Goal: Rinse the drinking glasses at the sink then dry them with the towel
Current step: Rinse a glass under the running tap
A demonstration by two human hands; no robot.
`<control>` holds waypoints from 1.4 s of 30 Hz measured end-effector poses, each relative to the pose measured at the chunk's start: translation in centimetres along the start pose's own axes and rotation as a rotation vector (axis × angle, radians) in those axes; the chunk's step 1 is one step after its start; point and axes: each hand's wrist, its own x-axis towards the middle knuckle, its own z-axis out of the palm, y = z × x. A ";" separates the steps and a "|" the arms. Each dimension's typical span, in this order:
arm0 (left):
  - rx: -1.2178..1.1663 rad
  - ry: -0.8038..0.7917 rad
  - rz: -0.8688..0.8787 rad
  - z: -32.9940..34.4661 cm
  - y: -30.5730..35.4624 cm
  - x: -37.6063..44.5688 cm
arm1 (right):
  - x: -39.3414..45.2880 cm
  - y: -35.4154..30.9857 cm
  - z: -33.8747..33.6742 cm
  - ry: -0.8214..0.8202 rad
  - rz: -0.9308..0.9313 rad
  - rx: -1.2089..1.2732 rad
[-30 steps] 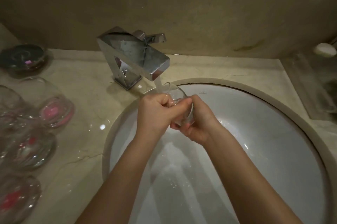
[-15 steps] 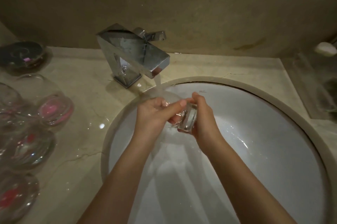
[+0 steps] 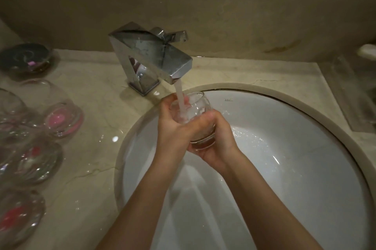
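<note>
The bench (image 3: 95,95) is pale marble with thin dark veins and wet spots glinting near the basin. A round white sink (image 3: 305,168) is set into it, rimmed in the same stone. A square chrome tap (image 3: 148,60) stands on the far side, just left of the basin. Along the left edge lie several clear glasses (image 3: 30,154) on their sides, with pink or red showing at their bases. A dark round dish (image 3: 26,59) sits at the far left.
</note>
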 end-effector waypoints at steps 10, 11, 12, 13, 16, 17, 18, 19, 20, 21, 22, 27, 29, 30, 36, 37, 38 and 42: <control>-0.031 0.086 -0.050 1.1 -0.1 0.1 | 1.0 2.1 1.2 0.313 -0.480 -0.492; -0.030 0.085 -0.062 1.0 -0.2 0.1 | 1.6 2.1 1.2 0.268 -0.379 -0.403; -0.034 0.085 -0.082 1.1 -0.2 0.2 | 2.0 2.0 1.0 0.247 -0.291 -0.313; -0.055 0.089 -0.111 1.0 -0.4 0.3 | 2.2 1.8 1.0 0.237 -0.221 -0.230; -0.137 0.085 -0.189 0.7 -0.6 0.1 | 2.1 1.5 0.8 0.194 -0.137 -0.218; -0.135 0.090 -0.182 0.6 -0.7 0.0 | 1.9 1.7 1.0 0.194 -0.171 -0.277; -0.127 0.093 -0.162 0.5 -0.8 -0.1 | 1.5 1.9 1.3 0.209 -0.234 -0.359; -0.106 0.100 -0.124 0.5 -0.8 -0.2 | 1.1 2.2 1.7 0.262 -0.311 -0.446; -0.083 0.108 -0.092 0.6 -0.9 -0.3 | 0.6 2.4 2.0 0.324 -0.382 -0.502; -0.064 0.117 -0.070 0.6 -0.9 -0.3 | 0.4 2.4 2.3 0.356 -0.429 -0.528; -0.056 0.130 -0.063 0.7 -0.9 -0.2 | 0.2 2.2 2.6 0.362 -0.438 -0.536; -0.154 0.143 -0.166 0.2 -1.0 0.6 | 1.4 0.9 2.9 0.256 -0.253 -0.566; -0.195 0.093 -0.224 0.1 -0.9 0.6 | 1.7 1.1 2.7 0.239 -0.201 -0.530; -0.181 0.081 -0.228 0.0 -1.0 0.5 | 1.6 1.2 2.5 0.246 -0.204 -0.550; -0.030 0.181 0.008 0.6 -0.9 -0.3 | -0.4 0.8 3.2 0.368 -0.441 -0.822; 0.013 0.180 0.023 0.8 -0.7 -0.3 | -0.6 0.7 3.3 0.381 -0.467 -0.795; 0.047 0.179 0.029 0.9 -0.6 -0.3 | -0.6 0.6 3.4 0.391 -0.479 -0.770; 0.065 0.158 0.039 1.3 -0.5 0.0 | 0.4 0.8 2.9 0.367 -0.405 -0.653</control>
